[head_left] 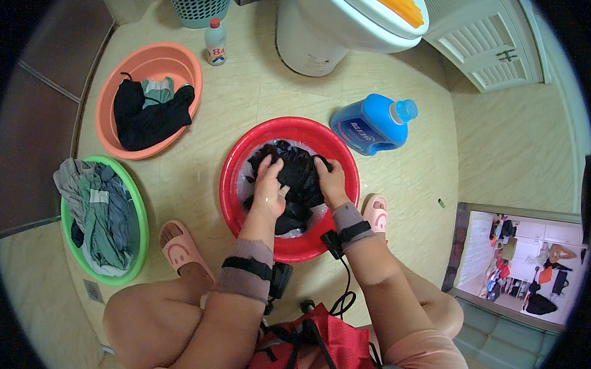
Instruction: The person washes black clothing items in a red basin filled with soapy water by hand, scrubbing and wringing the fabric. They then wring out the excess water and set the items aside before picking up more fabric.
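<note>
A wet black garment (299,178) lies bunched in a red basin (231,208) with sudsy water around it. On its left side my left hand (269,189) grips the cloth, fingers curled into the folds. My right hand (332,184) pinches the garment's right edge between thumb and fingers, near the basin's right wall. Part of the cloth hangs between the two hands, and its lower folds rest in the water. The garment's exact kind cannot be made out.
Right of the basin stands a blue detergent jug (370,125). An orange basin (183,57) with dark clothes and a green basin (141,224) of grey-green clothes sit left. Behind are a small red-capped bottle (216,46), a toilet (307,35) and a lattice bin (201,7).
</note>
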### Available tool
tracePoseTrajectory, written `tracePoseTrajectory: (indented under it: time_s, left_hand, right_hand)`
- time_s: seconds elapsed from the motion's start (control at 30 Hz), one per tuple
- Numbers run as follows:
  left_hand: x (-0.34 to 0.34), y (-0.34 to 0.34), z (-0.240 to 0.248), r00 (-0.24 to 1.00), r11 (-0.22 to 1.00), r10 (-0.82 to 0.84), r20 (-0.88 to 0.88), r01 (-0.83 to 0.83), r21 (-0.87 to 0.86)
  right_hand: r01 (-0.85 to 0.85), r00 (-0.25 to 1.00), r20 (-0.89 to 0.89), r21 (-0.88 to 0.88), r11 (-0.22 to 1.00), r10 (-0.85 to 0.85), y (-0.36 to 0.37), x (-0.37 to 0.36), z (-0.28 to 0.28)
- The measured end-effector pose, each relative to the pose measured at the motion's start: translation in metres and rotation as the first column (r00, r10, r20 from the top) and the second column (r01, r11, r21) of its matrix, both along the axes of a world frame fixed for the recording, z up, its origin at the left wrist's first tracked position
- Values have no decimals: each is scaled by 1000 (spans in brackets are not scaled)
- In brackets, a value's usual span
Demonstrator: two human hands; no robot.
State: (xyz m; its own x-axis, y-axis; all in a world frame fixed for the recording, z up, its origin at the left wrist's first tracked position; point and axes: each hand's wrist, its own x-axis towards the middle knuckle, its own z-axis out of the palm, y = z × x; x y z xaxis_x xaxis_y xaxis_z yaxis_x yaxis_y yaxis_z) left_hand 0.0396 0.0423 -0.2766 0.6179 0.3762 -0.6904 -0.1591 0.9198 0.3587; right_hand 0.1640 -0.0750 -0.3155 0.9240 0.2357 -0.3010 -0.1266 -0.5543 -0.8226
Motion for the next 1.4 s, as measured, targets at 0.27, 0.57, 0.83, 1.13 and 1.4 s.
tracePoseTrajectory:
  time_s: [0.27, 0.57, 0.83, 1.13, 1.4]
  left_hand:
    - [3, -14, -23, 990, 994, -83, -117, 73, -87]
    - [-12, 8, -45, 993, 980, 62, -98, -79, -182]
    - [-21, 15, -28, 982, 947, 4, 190, 57, -316]
    - [-7, 17, 30, 958, 951, -229, -174, 258, 169]
    - [-24, 23, 34, 634, 85, -194, -748, 771, 631]
  right_hand:
    - [-287, 956, -33, -328, 900, 293, -72, -14, -106]
    - [-512, 852, 4, 210, 833, 523, 35, -25, 31]
    - [-732, 657, 285, 17, 681, 698, 47, -88, 111]
    - [-467, 873, 172, 22, 884, 457, 27, -27, 110]
    - [-704, 704, 148, 24, 709, 694, 9, -37, 196]
